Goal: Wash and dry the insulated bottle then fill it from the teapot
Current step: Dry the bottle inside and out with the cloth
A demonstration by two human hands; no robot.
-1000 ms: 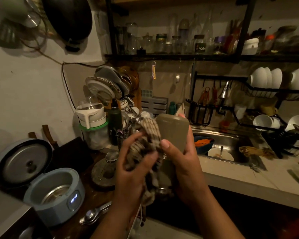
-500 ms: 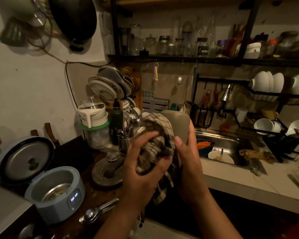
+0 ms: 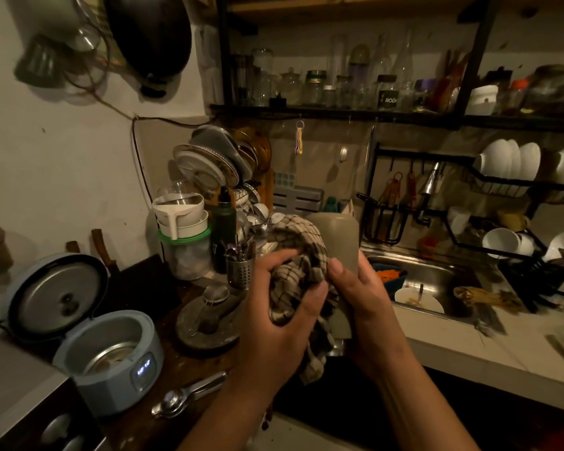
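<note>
**The person's body**

The left hand [image 3: 274,323] and the right hand [image 3: 362,304] are bare. Both forearms [image 3: 414,408] are bare too, down to the edge of the view. The right thumb nail [image 3: 336,267] is short and plain.

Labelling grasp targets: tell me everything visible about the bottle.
The bottle is a plain cylinder with a matte grey-beige body and no label showing. It is held near upright in mid-air, left of the sink, rounded closed end up. A shiny metal rim shows at the bottom, so it looks inverted. The right hand grips its right side, thumb across the front. A checked cloth covers its left side, pressed on by the left hand.
</note>
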